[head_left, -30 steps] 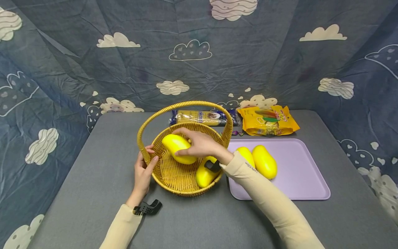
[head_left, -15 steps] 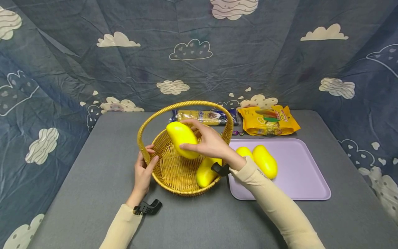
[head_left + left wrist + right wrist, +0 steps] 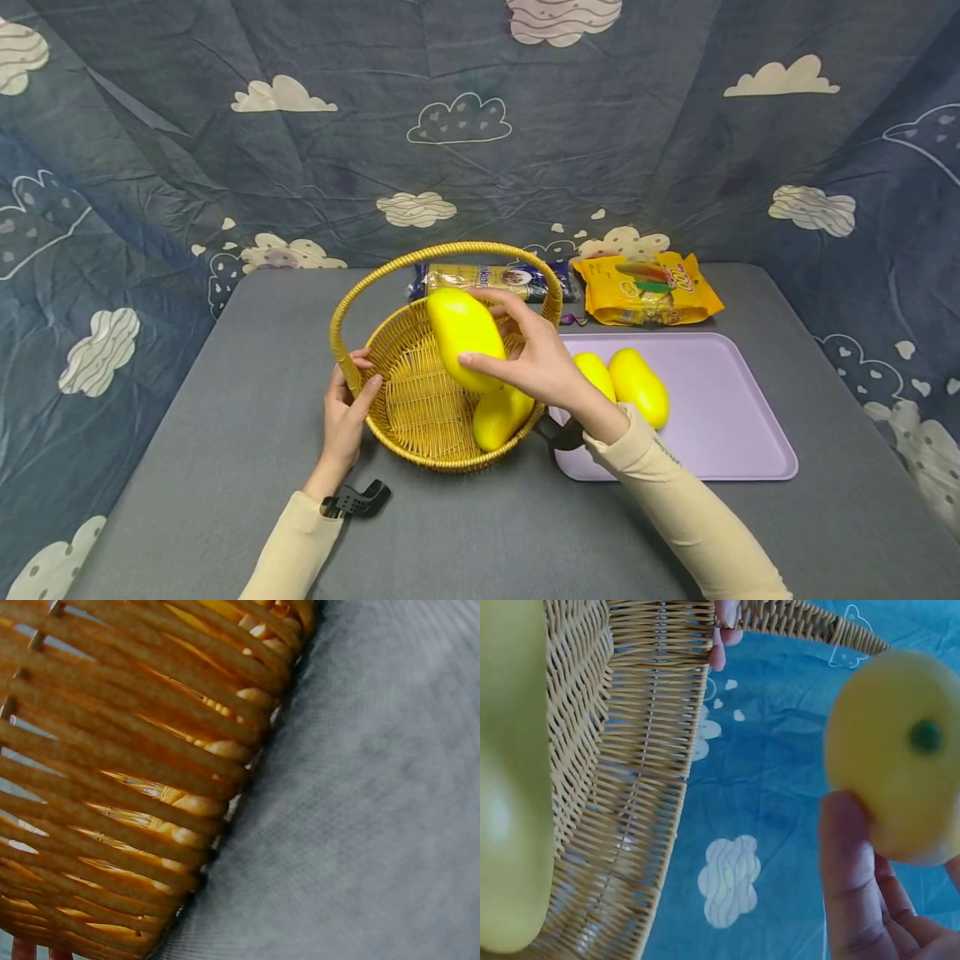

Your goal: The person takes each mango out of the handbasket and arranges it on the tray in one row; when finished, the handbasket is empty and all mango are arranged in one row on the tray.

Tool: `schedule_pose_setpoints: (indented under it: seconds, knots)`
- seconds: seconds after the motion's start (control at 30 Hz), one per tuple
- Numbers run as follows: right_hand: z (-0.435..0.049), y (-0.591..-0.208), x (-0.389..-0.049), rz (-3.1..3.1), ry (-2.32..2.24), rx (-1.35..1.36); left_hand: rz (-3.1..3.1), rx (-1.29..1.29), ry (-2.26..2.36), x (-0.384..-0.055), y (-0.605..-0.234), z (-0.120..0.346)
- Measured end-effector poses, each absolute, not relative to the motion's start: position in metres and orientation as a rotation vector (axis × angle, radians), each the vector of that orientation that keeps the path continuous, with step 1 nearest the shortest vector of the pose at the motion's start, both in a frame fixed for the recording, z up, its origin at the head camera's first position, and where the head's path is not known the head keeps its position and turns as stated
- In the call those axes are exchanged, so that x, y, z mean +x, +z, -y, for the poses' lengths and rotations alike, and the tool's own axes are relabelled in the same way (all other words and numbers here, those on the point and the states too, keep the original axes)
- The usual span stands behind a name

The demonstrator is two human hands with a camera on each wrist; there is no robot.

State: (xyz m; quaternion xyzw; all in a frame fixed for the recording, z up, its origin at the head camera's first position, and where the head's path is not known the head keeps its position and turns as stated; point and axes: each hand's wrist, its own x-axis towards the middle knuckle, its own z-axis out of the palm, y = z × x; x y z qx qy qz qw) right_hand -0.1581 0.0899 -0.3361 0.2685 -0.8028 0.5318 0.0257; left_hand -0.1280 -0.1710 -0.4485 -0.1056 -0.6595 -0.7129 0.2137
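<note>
At the centre of the head view, the right hand (image 3: 543, 362) is holding one mango (image 3: 463, 337) of four over one basket (image 3: 416, 408), fingers clamped on it; a second mango (image 3: 501, 419) is lying inside. Left of centre, the left hand (image 3: 347, 417) is gripping the basket, fingers clamped at the handle's foot. At right, two mangoes (image 3: 637, 387) are resting on one tray (image 3: 723, 408).

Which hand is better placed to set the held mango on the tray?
The right hand, likely: it grips the mango and is nearer the tray; the left hand holds the basket.
</note>
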Motion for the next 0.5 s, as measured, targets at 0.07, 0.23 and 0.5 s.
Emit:
schedule_pose_setpoints:
  seconds: [0.07,0.23,0.5]
  knots:
    - [-0.093,-0.329,-0.149,2.45,1.683,0.83,1.832,-0.293,-1.976,-0.128,-0.449,0.171]
    - [-0.102,-0.312,-0.129,2.416,1.716,0.795,1.834,-0.296,-1.971,-0.127,-0.449,0.172]
    - [-0.124,-0.327,-0.12,2.342,1.717,0.703,1.834,-0.307,-1.969,-0.128,-0.45,0.172]
